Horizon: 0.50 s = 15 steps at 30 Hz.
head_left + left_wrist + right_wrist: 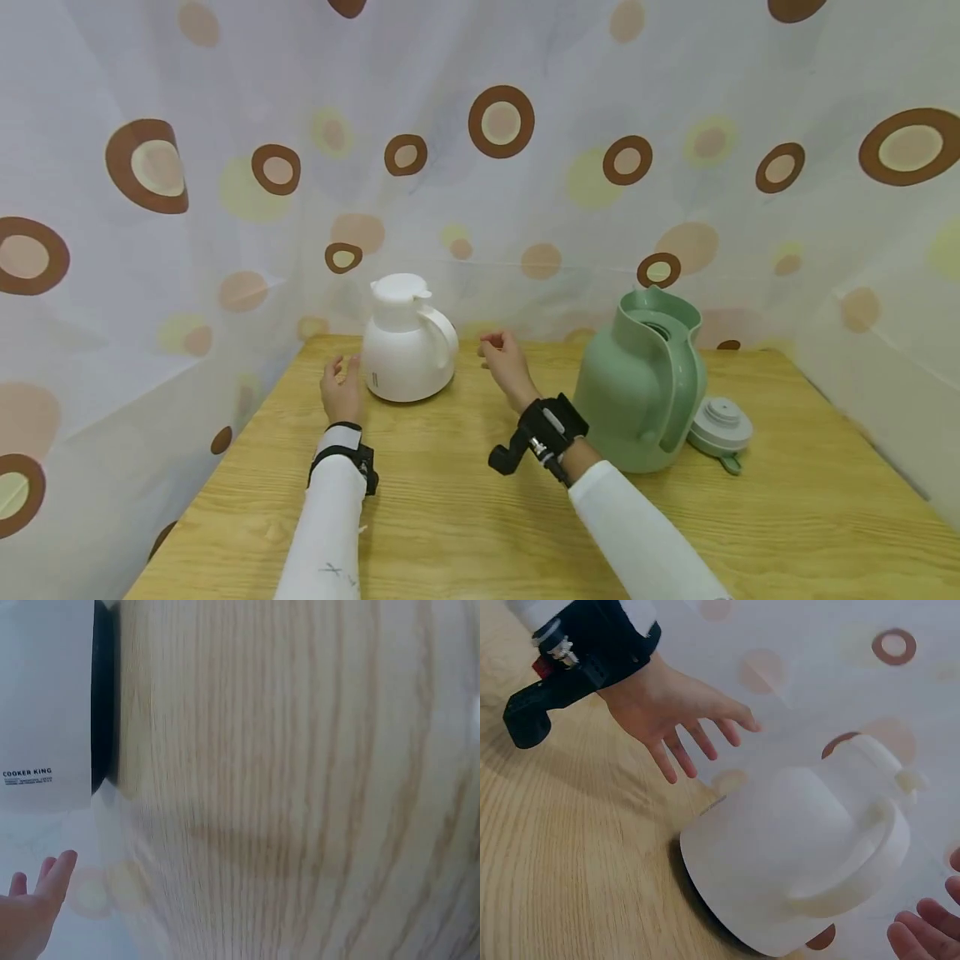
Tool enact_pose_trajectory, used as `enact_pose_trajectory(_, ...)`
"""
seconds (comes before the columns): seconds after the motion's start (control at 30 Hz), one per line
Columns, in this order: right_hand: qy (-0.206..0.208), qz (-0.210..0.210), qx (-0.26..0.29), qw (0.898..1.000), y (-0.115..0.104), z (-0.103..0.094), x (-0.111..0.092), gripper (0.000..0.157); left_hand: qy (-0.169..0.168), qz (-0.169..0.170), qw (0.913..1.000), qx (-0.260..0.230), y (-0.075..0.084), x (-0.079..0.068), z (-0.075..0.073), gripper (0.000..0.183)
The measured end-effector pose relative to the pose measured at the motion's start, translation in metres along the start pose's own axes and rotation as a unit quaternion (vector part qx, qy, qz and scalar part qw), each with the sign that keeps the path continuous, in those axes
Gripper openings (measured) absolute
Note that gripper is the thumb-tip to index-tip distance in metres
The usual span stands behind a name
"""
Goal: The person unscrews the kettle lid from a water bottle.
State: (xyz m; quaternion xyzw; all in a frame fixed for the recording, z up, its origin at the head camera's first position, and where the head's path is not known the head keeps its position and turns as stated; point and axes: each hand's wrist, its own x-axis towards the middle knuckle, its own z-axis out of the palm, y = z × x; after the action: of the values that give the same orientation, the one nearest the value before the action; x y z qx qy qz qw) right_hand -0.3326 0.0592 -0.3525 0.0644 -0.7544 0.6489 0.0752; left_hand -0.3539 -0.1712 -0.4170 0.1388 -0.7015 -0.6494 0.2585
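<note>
A white thermal jug [408, 358] with its lid on stands upright near the back edge, its handle toward the right. My left hand [342, 390] is just left of the jug, its fingers spread and holding nothing. In the right wrist view the same left hand [679, 705] reaches toward the jug's side with a gap between. On the handle side hovers my right hand [510, 365], fingers loosely bent around nothing, a short way from the handle. The left wrist view shows small lettering on the white jug [45, 697], with the left fingers [56, 881] close below it.
A larger green thermal jug [637, 392] without its stopper stands on the right, close beside my right forearm. A round pale stopper [722, 425] with a green tab lies to its right on the wooden table [435, 517]. A dotted curtain [525, 217] hangs behind.
</note>
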Motion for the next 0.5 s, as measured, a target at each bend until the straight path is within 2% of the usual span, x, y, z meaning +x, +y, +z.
enact_pose_trajectory(0.1,-0.044,0.041,0.0,0.998,0.007,0.008,0.017,0.039,-0.032,-0.011,0.9994,-0.012,-0.003,0.009,0.002,0.054)
enact_pose_trajectory(0.2,-0.092,0.055,-0.017,0.994,0.012,0.015,0.03,0.047,-0.067,-0.015,0.9975,-0.017,-0.007,0.017,0.012,0.061)
enact_pose_trajectory(0.3,-0.127,0.045,-0.024,0.991,0.017,0.023,0.04,0.049,-0.084,-0.001,0.9964,-0.016,-0.028,0.034,0.024,0.067)
enact_pose_trajectory(0.37,-0.134,0.031,-0.022,0.99,0.024,0.028,0.044,0.048,-0.097,0.004,0.9952,-0.01,-0.044,0.048,0.029,0.069)
enact_pose_trajectory(0.4,-0.139,0.007,-0.009,0.99,0.037,0.03,0.052,0.048,-0.1,0.006,0.9949,-0.007,-0.054,0.056,0.032,0.069)
enact_pose_trajectory(0.43,-0.138,0.003,-0.003,0.99,0.041,0.032,0.054,0.046,-0.106,0.008,0.9943,-0.013,-0.054,0.056,0.031,0.066)
enact_pose_trajectory(0.47,-0.133,0.001,0.0,0.991,0.043,0.033,0.055,0.045,-0.101,0.013,0.9948,-0.011,-0.066,0.065,0.034,0.064)
enact_pose_trajectory(0.5,-0.127,0.001,0.004,0.992,0.045,0.034,0.056,0.044,-0.1,0.01,0.9949,-0.001,-0.071,0.071,0.036,0.064)
